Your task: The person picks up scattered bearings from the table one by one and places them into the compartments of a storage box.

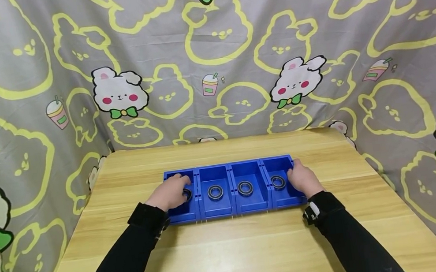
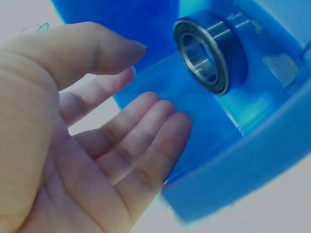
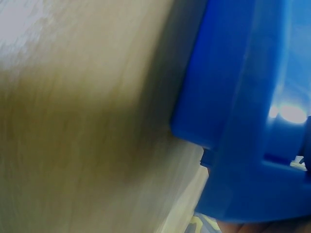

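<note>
Four-sided blue bins stand joined in one row on the wooden table, each with a dark-rimmed metal ring bearing on its floor. My left hand (image 1: pixel 172 192) is over the leftmost bin (image 1: pixel 184 212), fingers loosely bent and apart from its bearing (image 2: pixel 210 53). At the row's other end my right hand (image 1: pixel 305 177) grips the side wall of the rightmost bin (image 1: pixel 288 200), near another bearing (image 1: pixel 278 183). The right wrist view shows that blue bin (image 3: pixel 233 116) close up; most of the right hand is hidden there, with only some fingers (image 3: pixel 267 227) at the bottom edge.
Between the hands, the two middle bins hold a bearing (image 1: pixel 215 192) and another bearing (image 1: pixel 245 188). The light wooden table (image 1: pixel 230 250) extends in front of and behind the row. A patterned grey curtain (image 1: pixel 177 51) surrounds the table's back and sides.
</note>
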Demonstrator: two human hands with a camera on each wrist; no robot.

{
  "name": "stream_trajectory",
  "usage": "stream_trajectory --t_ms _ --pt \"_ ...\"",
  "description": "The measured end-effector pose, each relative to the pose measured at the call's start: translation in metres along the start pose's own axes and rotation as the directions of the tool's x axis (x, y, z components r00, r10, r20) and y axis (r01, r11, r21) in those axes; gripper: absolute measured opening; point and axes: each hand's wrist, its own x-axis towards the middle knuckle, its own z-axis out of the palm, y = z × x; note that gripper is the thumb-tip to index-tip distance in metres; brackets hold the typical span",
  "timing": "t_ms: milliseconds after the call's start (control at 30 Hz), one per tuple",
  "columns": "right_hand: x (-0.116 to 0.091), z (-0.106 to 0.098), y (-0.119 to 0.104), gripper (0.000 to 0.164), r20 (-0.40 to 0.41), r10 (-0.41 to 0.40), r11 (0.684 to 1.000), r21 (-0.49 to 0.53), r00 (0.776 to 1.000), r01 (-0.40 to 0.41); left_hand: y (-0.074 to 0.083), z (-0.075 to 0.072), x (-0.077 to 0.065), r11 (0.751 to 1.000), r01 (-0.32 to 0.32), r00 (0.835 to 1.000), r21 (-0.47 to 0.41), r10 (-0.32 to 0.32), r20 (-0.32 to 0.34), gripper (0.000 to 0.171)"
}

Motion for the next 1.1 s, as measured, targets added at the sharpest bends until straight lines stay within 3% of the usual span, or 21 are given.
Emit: stream_trajectory --t_ms 200,367,600,1100 --pt "0.0 0.0 -0.001 0.059 0.005 0.002 1.0 0.004 1.0 -0.002 -0.002 -0.015 -0.012 1.0 -0.008 0.998 -0.025 0.006 -0.068 0.032" --pt "-0.001 0.001 -0.001 0.058 0.0 -0.01 1.0 0.0 1.0 0.01 -0.013 -0.023 -0.026 0.999 -0.002 0.991 -0.054 -0.005 -0.134 0.032" --pt "0.0 0.0 0.001 0.058 -0.009 -0.021 1.0 -0.011 1.0 0.021 -0.036 -0.033 -0.039 0.995 0.067 0.973 -0.07 -0.081 -0.217 0.032" --pt "0.001 0.001 0.001 0.058 -0.007 -0.02 1.0 -0.01 1.0 0.019 -0.053 -0.032 -0.055 0.977 0.176 0.954 -0.118 -0.199 -0.225 0.05"
